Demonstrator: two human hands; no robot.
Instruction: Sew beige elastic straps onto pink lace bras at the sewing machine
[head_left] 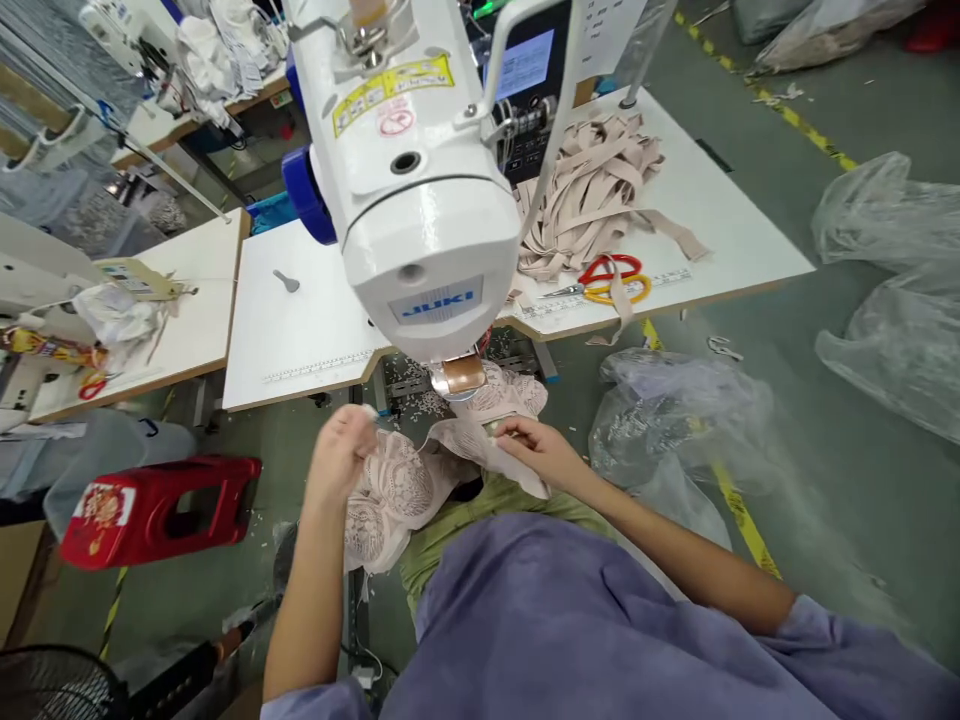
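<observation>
A white sewing machine (420, 190) rises in front of me over a white table (300, 330). Below its head, in my lap, lies a pale pink lace garment piece (405, 490). My left hand (341, 455) is closed on the left edge of the lace. My right hand (536, 448) pinches the fabric's right side near the machine's metal foot plate (459, 375). Part of the lace hangs down between my arms.
A heap of beige elastic straps (592, 190) and red-and-yellow scissors (611, 280) lie on the table's right side. A red plastic stool (157, 505) stands at the left. Clear plastic bags (892, 290) lie on the green floor at the right. Another work table (165, 300) stands left.
</observation>
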